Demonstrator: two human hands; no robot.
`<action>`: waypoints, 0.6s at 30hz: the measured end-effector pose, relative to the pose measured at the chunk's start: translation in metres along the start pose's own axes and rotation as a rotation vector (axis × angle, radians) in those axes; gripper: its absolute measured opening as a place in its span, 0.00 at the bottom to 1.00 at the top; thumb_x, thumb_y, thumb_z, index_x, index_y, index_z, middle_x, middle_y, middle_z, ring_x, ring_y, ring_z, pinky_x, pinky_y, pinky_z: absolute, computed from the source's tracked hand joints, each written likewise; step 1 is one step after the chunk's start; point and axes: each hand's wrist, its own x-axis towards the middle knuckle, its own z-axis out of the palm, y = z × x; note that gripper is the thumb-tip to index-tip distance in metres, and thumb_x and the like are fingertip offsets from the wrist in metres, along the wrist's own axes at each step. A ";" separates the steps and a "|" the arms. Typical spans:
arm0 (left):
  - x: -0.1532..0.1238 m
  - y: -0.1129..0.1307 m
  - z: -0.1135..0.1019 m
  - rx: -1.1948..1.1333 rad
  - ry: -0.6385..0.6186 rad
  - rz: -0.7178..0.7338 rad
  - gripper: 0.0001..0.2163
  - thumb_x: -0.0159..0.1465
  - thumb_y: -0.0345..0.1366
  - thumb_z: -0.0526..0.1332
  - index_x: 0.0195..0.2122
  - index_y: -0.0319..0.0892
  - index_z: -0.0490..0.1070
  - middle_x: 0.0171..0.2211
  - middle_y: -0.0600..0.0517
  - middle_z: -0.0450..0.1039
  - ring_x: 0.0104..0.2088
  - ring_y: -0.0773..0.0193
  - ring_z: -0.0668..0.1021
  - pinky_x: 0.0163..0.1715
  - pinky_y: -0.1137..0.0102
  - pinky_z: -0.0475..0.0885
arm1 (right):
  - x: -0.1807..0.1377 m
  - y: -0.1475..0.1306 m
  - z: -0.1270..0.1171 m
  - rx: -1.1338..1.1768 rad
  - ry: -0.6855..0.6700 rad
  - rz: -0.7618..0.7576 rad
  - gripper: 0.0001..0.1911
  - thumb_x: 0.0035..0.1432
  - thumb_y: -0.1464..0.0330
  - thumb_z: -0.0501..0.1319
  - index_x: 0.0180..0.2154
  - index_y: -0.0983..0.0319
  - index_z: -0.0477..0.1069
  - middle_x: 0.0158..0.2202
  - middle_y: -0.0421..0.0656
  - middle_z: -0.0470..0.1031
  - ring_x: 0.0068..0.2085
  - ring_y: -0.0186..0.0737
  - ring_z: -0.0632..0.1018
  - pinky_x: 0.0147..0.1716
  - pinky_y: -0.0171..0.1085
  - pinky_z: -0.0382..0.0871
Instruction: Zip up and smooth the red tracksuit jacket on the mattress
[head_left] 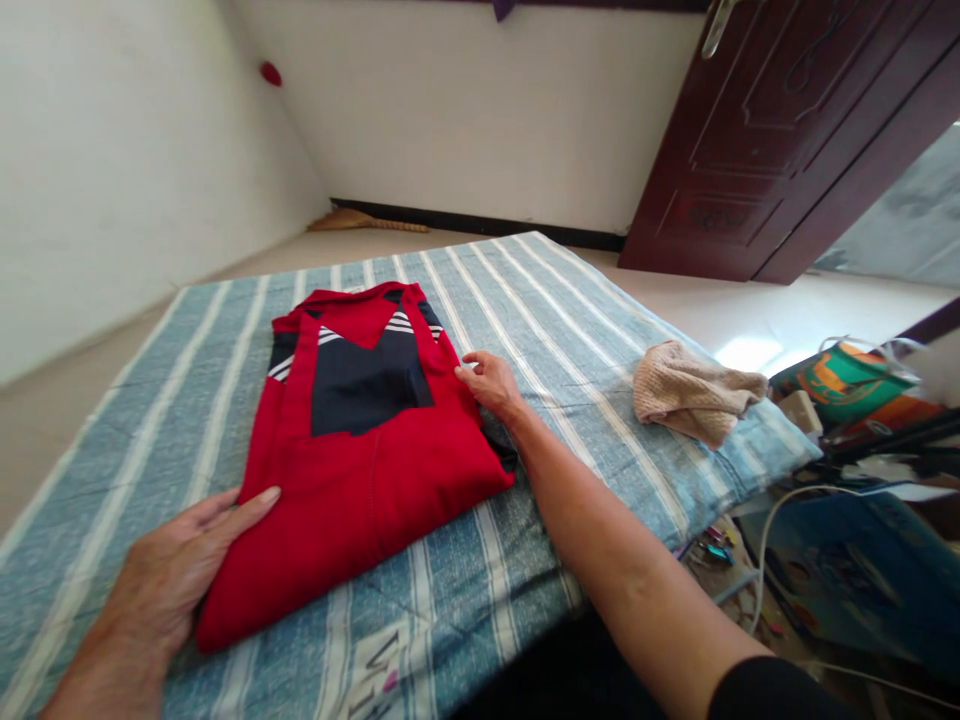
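Observation:
A red sports jacket (390, 480) with navy panels and white stripes lies folded on a striped blue bedspread (525, 300). My left hand (172, 560) is at its near left edge, thumb on top of the cloth and the other fingers along or under the side. My right hand (487, 383) is at the right edge, thumb and forefinger closed on the fabric there. A bit of dark cloth shows under the jacket's right side, below my right wrist.
A crumpled beige cloth (694, 390) lies on the bed's right part. Beyond that edge are a green and orange bag (851, 385), a blue box (862, 580) and a white cable. A broom (360, 220) lies by the far wall, and a dark red door (750, 140) stands at the right.

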 end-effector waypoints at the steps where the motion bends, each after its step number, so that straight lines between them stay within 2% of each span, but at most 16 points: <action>1: 0.003 -0.005 0.000 0.021 -0.009 0.035 0.20 0.57 0.46 0.55 0.46 0.40 0.71 0.34 0.56 0.81 0.41 0.48 0.80 0.29 0.64 0.75 | 0.000 0.000 0.000 -0.027 0.001 -0.005 0.17 0.59 0.61 0.60 0.46 0.64 0.72 0.25 0.34 0.67 0.29 0.32 0.69 0.35 0.32 0.63; 3: 0.009 -0.012 0.000 0.055 -0.015 0.083 0.17 0.58 0.44 0.54 0.44 0.41 0.71 0.31 0.58 0.80 0.40 0.48 0.80 0.26 0.65 0.74 | -0.001 0.000 0.001 -0.082 0.005 -0.011 0.17 0.59 0.62 0.60 0.47 0.64 0.72 0.26 0.35 0.69 0.30 0.33 0.70 0.36 0.33 0.63; 6: 0.011 -0.012 0.001 0.019 0.012 0.109 0.12 0.56 0.41 0.57 0.38 0.42 0.72 0.21 0.61 0.77 0.39 0.48 0.81 0.24 0.67 0.75 | -0.002 -0.001 0.002 -0.123 0.013 -0.022 0.16 0.60 0.64 0.59 0.47 0.64 0.72 0.29 0.37 0.72 0.32 0.34 0.72 0.36 0.33 0.64; 9: 0.004 -0.001 0.001 -0.045 0.049 0.024 0.09 0.53 0.40 0.64 0.34 0.44 0.73 0.15 0.63 0.72 0.37 0.52 0.82 0.28 0.68 0.78 | -0.003 -0.001 0.003 -0.126 0.032 -0.028 0.14 0.59 0.66 0.59 0.46 0.63 0.73 0.28 0.37 0.73 0.31 0.34 0.72 0.34 0.32 0.63; 12: -0.002 0.008 0.003 -0.057 0.080 -0.118 0.12 0.53 0.38 0.69 0.39 0.44 0.76 0.14 0.64 0.71 0.33 0.60 0.82 0.39 0.68 0.78 | -0.004 0.000 0.003 -0.132 0.047 -0.031 0.14 0.59 0.66 0.58 0.45 0.62 0.74 0.25 0.36 0.71 0.30 0.34 0.72 0.32 0.32 0.62; 14: -0.002 0.009 0.004 -0.083 0.071 -0.163 0.15 0.55 0.38 0.69 0.44 0.45 0.75 0.16 0.65 0.72 0.30 0.64 0.81 0.44 0.68 0.76 | -0.004 0.000 0.004 -0.135 0.053 -0.031 0.14 0.59 0.67 0.58 0.45 0.62 0.74 0.25 0.36 0.71 0.30 0.34 0.71 0.32 0.32 0.62; 16: 0.000 0.006 0.005 -0.142 0.055 -0.177 0.17 0.56 0.38 0.69 0.47 0.46 0.74 0.17 0.65 0.73 0.28 0.67 0.80 0.44 0.69 0.76 | -0.004 0.000 0.005 -0.129 0.059 -0.036 0.14 0.58 0.67 0.58 0.45 0.63 0.75 0.25 0.36 0.71 0.30 0.34 0.71 0.32 0.32 0.62; 18: 0.001 0.002 0.006 -0.214 0.136 -0.133 0.16 0.52 0.35 0.72 0.42 0.45 0.77 0.18 0.64 0.75 0.25 0.66 0.80 0.38 0.69 0.78 | -0.004 0.001 0.006 -0.122 0.064 -0.040 0.14 0.57 0.67 0.58 0.44 0.63 0.75 0.24 0.36 0.70 0.29 0.34 0.71 0.31 0.32 0.61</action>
